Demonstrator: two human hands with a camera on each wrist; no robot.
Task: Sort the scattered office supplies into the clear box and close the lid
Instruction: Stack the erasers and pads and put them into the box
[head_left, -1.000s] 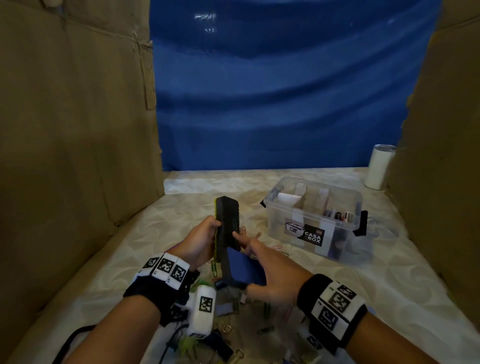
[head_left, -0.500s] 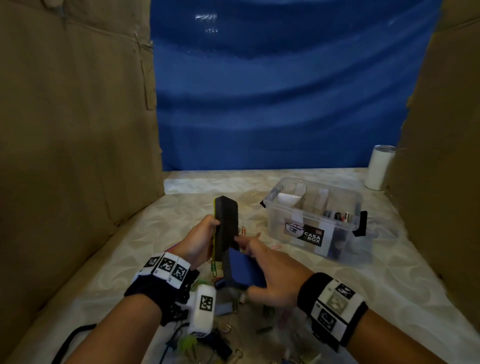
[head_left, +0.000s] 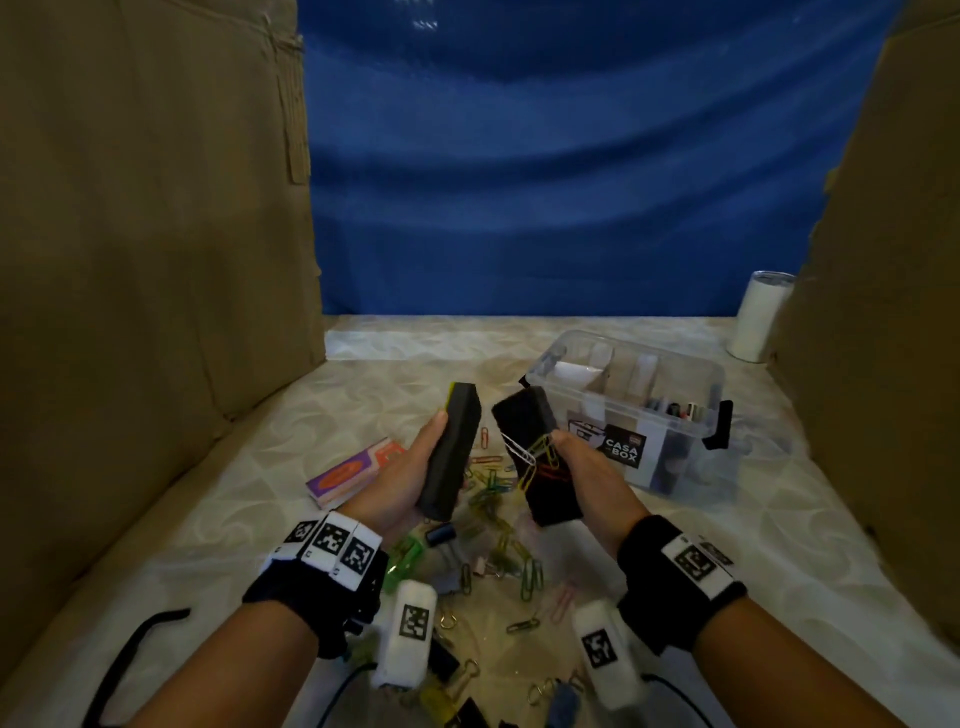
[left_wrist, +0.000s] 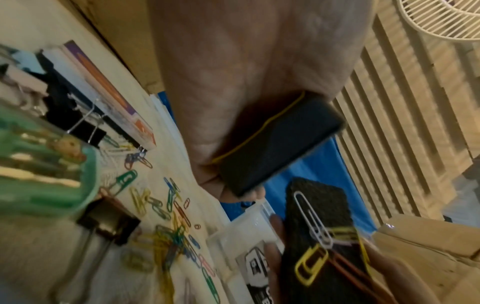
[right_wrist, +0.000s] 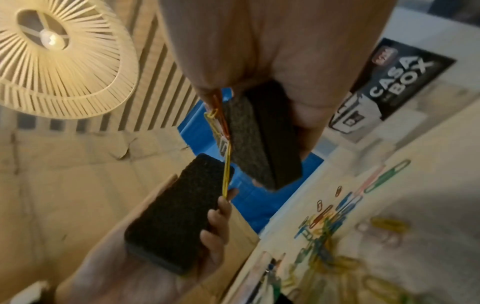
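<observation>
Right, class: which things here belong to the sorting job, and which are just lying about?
Job: two black felt erasers; coloured wire paper clips; black binder clips; orange-purple sticky-note pad; clear plastic box.
Lying about: white cylindrical tumbler; brown cardboard walls.

The right hand (head_left: 582, 480) is now lifting a second black eraser (head_left: 535, 457) clear of the pile, with several paper clips (head_left: 535, 460) clinging to its felt face, where earlier it was reaching down onto a blue block. The left hand (head_left: 400, 483) is tilting its yellow-edged eraser (head_left: 451, 451) leftward, uncovering an orange-and-purple packet (head_left: 353, 470).
</observation>
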